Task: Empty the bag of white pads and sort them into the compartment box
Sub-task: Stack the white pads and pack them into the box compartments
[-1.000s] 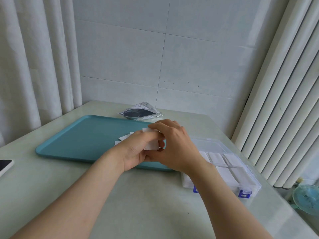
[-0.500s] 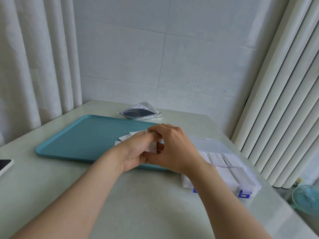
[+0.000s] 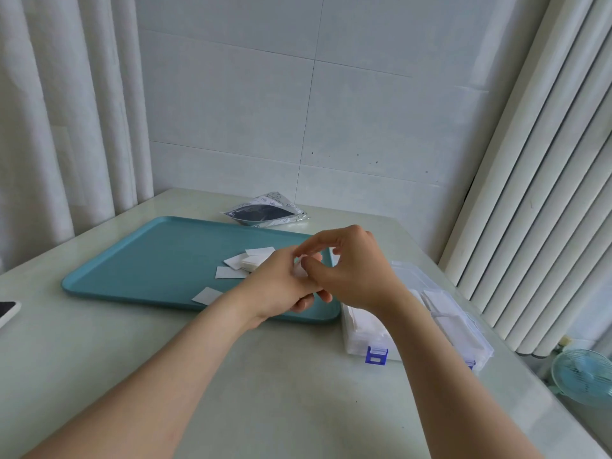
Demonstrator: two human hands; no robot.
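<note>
My left hand and my right hand meet above the right end of the teal tray. Both pinch a small stack of white pads, mostly hidden between the fingers. More loose white pads lie on the tray just left of my hands, and one pad lies near the tray's front rim. The clear compartment box with blue latches stands to the right of the tray, holding white pads. The opened bag lies behind the tray.
A phone lies at the table's left edge. White curtains hang on the left and a ribbed white panel on the right. A small blue fan stands low beyond the table's right edge.
My hands have lifted slightly and shifted right over the tray's end. A loose pad now shows near the tray's front rim.
</note>
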